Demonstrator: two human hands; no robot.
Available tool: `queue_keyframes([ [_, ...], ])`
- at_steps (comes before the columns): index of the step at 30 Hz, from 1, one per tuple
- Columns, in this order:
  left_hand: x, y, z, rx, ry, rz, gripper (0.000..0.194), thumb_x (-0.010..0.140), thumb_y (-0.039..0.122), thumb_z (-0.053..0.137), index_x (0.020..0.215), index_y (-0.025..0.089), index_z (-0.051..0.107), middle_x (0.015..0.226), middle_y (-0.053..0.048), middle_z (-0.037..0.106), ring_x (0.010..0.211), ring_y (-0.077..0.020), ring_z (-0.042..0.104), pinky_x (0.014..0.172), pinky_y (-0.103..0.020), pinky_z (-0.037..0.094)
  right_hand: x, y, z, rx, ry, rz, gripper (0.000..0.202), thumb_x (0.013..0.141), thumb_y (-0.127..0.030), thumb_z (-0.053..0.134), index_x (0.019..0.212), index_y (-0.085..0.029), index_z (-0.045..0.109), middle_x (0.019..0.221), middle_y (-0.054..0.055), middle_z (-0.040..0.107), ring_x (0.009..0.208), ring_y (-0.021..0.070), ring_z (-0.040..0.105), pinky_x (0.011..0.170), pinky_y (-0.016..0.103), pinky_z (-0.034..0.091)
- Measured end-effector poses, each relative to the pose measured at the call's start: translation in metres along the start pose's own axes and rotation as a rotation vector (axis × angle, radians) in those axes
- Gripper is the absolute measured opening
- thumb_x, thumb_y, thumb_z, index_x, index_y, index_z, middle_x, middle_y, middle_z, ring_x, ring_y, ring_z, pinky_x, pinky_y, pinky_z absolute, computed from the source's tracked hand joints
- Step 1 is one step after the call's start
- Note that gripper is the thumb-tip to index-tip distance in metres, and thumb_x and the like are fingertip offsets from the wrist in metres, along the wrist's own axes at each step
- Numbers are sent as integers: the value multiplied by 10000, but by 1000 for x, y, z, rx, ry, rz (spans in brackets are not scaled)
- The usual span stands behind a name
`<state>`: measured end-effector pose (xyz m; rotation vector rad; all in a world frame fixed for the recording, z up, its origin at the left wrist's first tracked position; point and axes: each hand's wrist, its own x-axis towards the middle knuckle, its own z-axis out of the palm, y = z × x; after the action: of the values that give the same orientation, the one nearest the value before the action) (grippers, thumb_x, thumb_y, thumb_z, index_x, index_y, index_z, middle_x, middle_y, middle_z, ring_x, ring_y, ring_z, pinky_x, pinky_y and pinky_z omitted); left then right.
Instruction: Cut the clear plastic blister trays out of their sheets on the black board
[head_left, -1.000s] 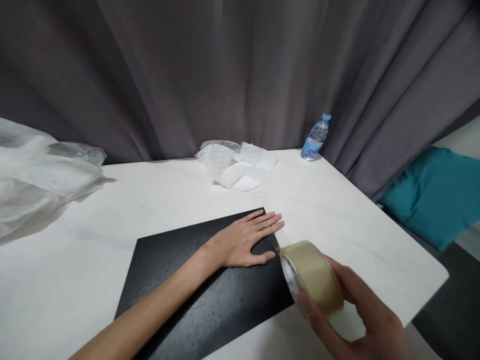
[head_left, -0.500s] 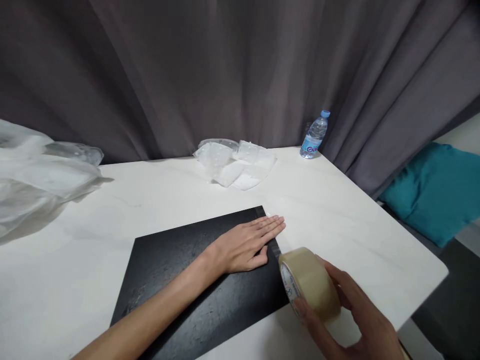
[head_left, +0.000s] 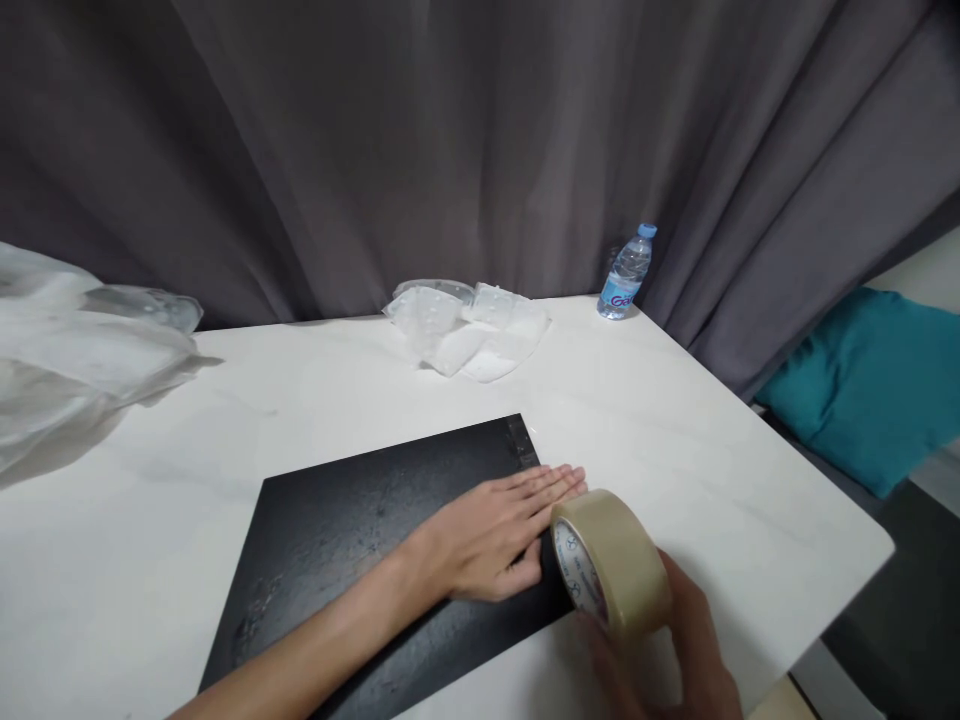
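Note:
A black rectangular board lies at a slant on the white table. Across its right side my left hand lies flat, palm down, with the fingers extended over the right edge. A strip of clear tape shows on the board's upper right corner, beyond my fingers. Just right of that hand is a wide roll of clear, yellowish tape, standing on its rim over the board's right edge. My right hand grips the roll from the right and below; part of the thumb is blurred.
Crumpled translucent wrap sits at the back of the white table. A larger plastic bundle is at the left. A water bottle stands at the back right corner. Grey curtain hangs behind; a teal cushion is beyond the right edge.
My left hand has slid down along the board's right edge, uncovering more tape at the upper corner. My right hand has shifted slightly left and down, with the roll turned a little.

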<state>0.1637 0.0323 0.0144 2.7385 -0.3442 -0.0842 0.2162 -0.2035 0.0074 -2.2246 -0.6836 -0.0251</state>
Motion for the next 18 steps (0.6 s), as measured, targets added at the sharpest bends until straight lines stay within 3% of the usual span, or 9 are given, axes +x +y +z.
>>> queue_keyframes([
  [5, -3, 8, 3, -42, 34, -1, 719, 932, 206, 485, 1608, 18, 331, 1727, -149, 230, 1626, -205, 147, 1356, -379, 154, 19, -7, -11, 51, 2, -166, 615, 908, -563, 678, 1407, -214, 594, 1260, 119, 778, 1098, 347, 782, 857, 401, 681],
  [13, -4, 3, 12, -95, 117, 44, 742, 956, 246, 516, 1641, 87, 277, 1727, -161, 247, 1617, -247, 212, 1344, -447, 216, 21, -1, -25, -30, 0, -206, 622, 848, -574, 708, 1338, -197, 645, 1154, 107, 815, 986, 339, 815, 818, 389, 696],
  [18, -4, 2, 15, -87, 130, 87, 695, 965, 239, 541, 1625, 118, 360, 1736, -173, 219, 1611, -313, 228, 1334, -496, 224, 17, 5, -35, -96, -59, -220, 628, 873, -570, 677, 1371, -194, 606, 1216, 111, 796, 1018, 338, 809, 827, 384, 699],
])
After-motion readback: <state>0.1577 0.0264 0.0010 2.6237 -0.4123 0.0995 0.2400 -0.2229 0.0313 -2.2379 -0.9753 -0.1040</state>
